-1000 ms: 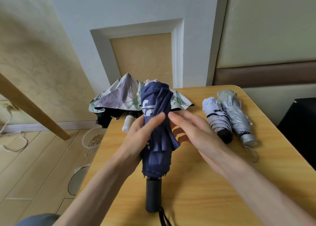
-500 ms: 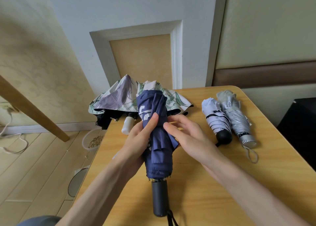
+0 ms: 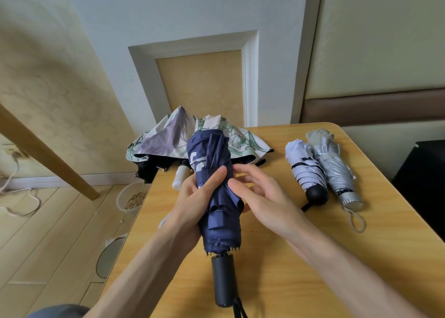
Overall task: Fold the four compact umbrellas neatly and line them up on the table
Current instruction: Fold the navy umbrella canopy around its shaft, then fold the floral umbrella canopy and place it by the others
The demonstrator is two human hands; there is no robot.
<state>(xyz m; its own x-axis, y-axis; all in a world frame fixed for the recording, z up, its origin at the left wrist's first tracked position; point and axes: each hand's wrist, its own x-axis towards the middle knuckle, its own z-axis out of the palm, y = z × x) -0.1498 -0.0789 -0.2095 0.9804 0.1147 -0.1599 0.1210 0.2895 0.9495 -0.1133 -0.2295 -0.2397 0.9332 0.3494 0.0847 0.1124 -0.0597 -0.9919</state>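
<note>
A person's two bare hands work on a navy umbrella (image 3: 216,197), which is held tilted just above a pale wooden table (image 3: 313,257), its closed canopy pointing away from the viewer and its black handle (image 3: 222,281) pointing back toward them. The left hand (image 3: 190,206) wraps around the navy umbrella's left side, fingers curled behind the cloth and thumb laid across the front. The right hand (image 3: 262,202) meets the navy umbrella's right side, with thumb and fingertips closing on a fold of the fabric beside the left thumb. The canopy is gathered but loose, and its hem hangs ragged above the handle. Behind the navy umbrella, at the table's far left corner, a floral umbrella (image 3: 168,139) in white, green and lilac lies half open, spilling over the edge. Well to the right of the navy umbrella, two folded umbrellas lie side by side and touching: a white striped umbrella (image 3: 305,170) with a round black handle, and beyond it a silver umbrella (image 3: 334,170) with a wrist loop. Left of the navy umbrella, down on the floor, sits a bowl of grain (image 3: 131,198).
</note>
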